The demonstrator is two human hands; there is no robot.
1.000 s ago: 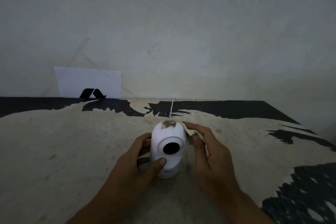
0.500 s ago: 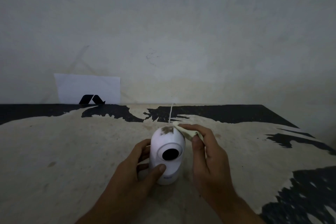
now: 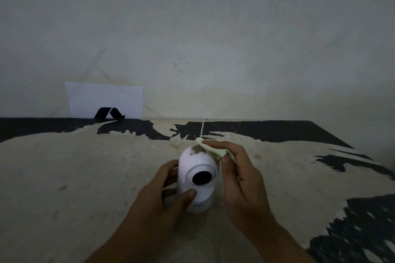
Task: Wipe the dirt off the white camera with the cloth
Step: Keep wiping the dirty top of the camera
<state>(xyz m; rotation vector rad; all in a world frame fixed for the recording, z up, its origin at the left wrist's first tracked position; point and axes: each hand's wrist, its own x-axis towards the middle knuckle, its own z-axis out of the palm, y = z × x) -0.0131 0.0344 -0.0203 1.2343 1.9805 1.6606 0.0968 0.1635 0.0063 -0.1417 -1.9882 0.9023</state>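
White camera (image 3: 197, 179) stands upright on the table (image 3: 85, 177), roughly mid-surface, well in front of the wall. Smooth glossy plastic shell, egg-shaped dome on a short cylindrical base. Front has an oval recessed ring with a glossy black lens (image 3: 202, 178) in the middle. Small blue mark near the bottom of the base, too small to read.

Dirt patch (image 3: 198, 150): brown-grey, grainy, smeared on the crown of the camera dome, just left of the cloth tip.

Left hand (image 3: 162, 196) is wrapped around the camera's lower body from its left side, thumb pressed on the front below the lens, fingers curled behind. Firm hold.

Right hand (image 3: 241, 179) sits to the right of the camera, fingers and thumb pinched closed on the cloth (image 3: 210, 149). Cloth is pale yellowish, soft, folded into a thick pad; its pointed end touches the top of the dome at the edge of the dirt.

Table surface is rough, matte, beige, with the coating flaked off in ragged black patches behind the camera and far right of it.

A thin white cord (image 3: 202, 129) rises behind the camera toward the wall. White paper sheet (image 3: 104, 99) with a black angular logo leans on the wall, behind and well left of the camera. Wall is dull, stained plaster.
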